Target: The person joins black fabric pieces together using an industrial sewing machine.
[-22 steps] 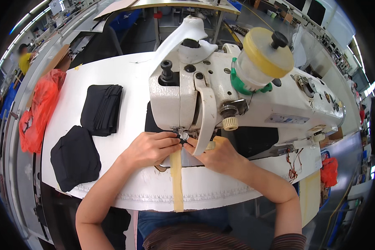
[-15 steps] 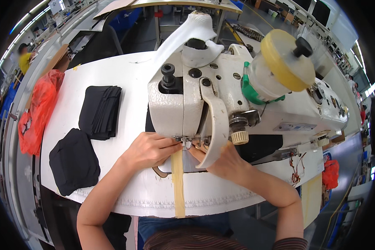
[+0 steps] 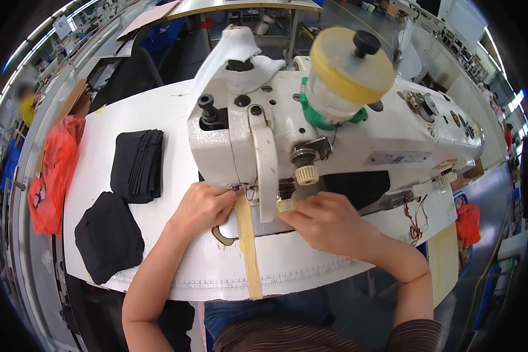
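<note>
The left hand [image 3: 200, 206] has its fingers pressed together beside the machine [image 3: 214, 154]'s needle; whether they pinch anything, I cannot tell. The right hand [image 3: 330, 222] curls at the cream knob [image 3: 286, 205], its grip unclear. Black cloth [image 3: 361, 189] lies under the machine's arm. Tape [image 3: 250, 255] runs to the worktop [image 3: 202, 261]'s near edge. Two black stacks [image 3: 134, 167] sit toward its left edge.

This is a sewing workshop: an industrial sewing machine [image 3: 358, 141] reaches from the centre toward two o'clock, stacked black cloth [image 3: 136, 164] lies at nine, another worktable [image 3: 246, 5] stands at twelve, and a person in yellow [image 3: 27, 110] shows between nine and ten.
</note>
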Available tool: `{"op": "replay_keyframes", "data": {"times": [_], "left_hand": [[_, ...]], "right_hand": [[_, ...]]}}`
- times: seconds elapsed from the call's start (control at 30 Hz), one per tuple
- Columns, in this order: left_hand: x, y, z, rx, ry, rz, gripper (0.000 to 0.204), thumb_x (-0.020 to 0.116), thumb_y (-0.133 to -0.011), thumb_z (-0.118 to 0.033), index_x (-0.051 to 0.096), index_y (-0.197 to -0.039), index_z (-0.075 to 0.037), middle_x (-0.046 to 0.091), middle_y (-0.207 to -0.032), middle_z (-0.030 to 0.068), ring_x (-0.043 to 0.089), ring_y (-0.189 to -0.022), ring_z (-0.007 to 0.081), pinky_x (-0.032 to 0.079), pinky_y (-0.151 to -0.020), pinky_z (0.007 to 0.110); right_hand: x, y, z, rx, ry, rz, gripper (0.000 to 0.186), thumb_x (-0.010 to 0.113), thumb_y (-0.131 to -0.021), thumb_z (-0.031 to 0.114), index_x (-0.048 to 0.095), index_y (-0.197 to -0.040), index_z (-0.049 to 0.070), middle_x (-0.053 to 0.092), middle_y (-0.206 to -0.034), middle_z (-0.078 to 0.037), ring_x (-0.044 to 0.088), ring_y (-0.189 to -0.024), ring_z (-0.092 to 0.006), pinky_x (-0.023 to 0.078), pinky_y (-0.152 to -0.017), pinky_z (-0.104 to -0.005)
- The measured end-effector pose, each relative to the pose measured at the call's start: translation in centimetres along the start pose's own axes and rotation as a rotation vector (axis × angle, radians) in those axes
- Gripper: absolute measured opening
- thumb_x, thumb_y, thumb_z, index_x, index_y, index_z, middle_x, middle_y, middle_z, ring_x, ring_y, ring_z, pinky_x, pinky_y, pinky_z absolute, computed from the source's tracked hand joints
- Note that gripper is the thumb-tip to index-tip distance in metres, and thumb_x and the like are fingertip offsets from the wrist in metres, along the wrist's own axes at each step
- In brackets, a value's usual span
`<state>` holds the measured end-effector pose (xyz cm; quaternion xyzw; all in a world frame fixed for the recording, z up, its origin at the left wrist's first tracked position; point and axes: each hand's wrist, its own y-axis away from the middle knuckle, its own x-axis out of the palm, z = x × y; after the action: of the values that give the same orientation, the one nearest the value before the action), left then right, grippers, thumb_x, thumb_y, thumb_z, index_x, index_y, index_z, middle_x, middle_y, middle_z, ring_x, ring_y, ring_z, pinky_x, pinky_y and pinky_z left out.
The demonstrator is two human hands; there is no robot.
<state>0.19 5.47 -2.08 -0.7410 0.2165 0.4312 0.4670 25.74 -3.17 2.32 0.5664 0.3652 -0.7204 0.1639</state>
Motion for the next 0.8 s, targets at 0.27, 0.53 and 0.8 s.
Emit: {"op": "replay_keyframes", "data": {"times": [0.27,0.53,0.8], "left_hand": [[0.2,1.4,0.2,-0.053,-0.107,0.026,0.024,0.069,-0.068,-0.001,0.074,-0.090,-0.009,0.058,-0.064,0.0091,0.057,-0.054,0.0247,0.043,-0.051,0.038],[1.3,6.1,9.1,-0.365,-0.441,0.074,0.029,0.064,-0.080,-0.002,0.066,-0.109,-0.003,0.068,-0.090,0.0115,0.066,-0.074,0.0245,0.050,-0.070,0.036],[1.5,0.8,5.2,-0.620,-0.058,-0.401,0.022,0.063,-0.082,-0.003,0.059,-0.103,0.001,0.064,-0.083,0.0187,0.061,-0.072,0.0353,0.048,-0.068,0.037]], "right_hand": [[-6.8,6.4,-5.4,0.347,-0.070,-0.014,0.028,0.071,-0.078,0.012,0.069,-0.105,0.006,0.066,-0.113,-0.010,0.061,-0.110,-0.0267,0.050,-0.093,-0.0376],[-6.5,8.1,-9.2,0.303,-0.198,0.035,0.025,0.072,-0.079,0.017,0.072,-0.101,0.006,0.068,-0.109,-0.012,0.062,-0.108,-0.0272,0.052,-0.089,-0.0369],[-6.7,7.5,-8.2,0.350,-0.272,0.011,0.022,0.070,-0.081,0.018,0.072,-0.098,0.005,0.070,-0.103,-0.013,0.064,-0.104,-0.0278,0.052,-0.088,-0.0360]]}}
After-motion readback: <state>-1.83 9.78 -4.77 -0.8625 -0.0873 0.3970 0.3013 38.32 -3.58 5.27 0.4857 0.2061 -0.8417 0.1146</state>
